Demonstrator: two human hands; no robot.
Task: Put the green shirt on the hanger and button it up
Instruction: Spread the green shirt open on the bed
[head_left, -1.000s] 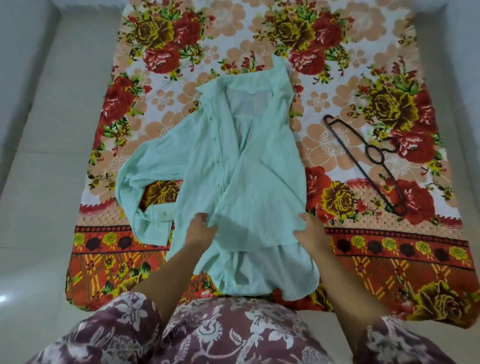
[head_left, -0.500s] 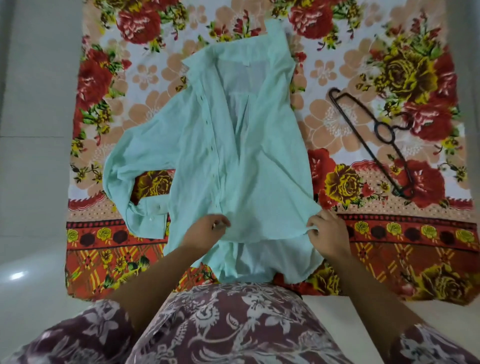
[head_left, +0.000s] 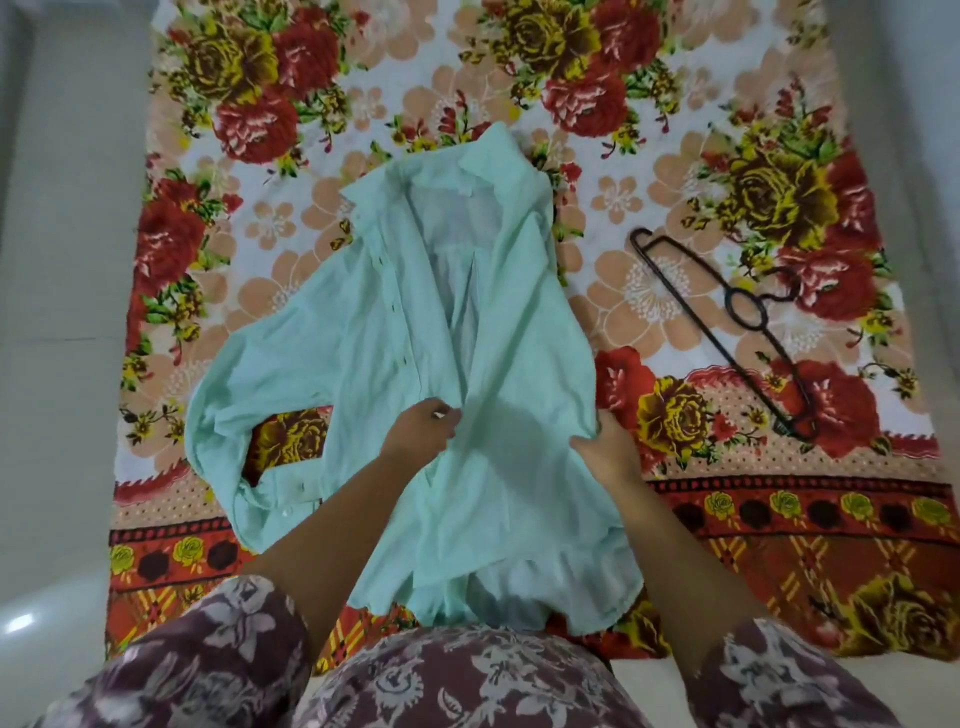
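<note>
The pale green shirt (head_left: 363, 353) lies crumpled on the floral blanket (head_left: 753, 525), collar pointing away from me, front unbuttoned, one sleeve curled out to the left. My left hand (head_left: 421, 434) pinches the fabric near the button placket in the shirt's middle. My right hand (head_left: 605, 452) grips the shirt's right edge, bunching the cloth upward. A thin black hanger (head_left: 727, 332) lies flat on the blanket to the right of the shirt, apart from both hands.
The blanket is spread on a pale tiled floor (head_left: 57, 364) that shows on the left and right. My lap in purple floral clothing (head_left: 457, 680) fills the bottom of the view, just under the shirt's hem.
Both hands have slid farther up the shirt and gathered its cloth, lifting the lower middle of it. The hanger has stayed where it was.
</note>
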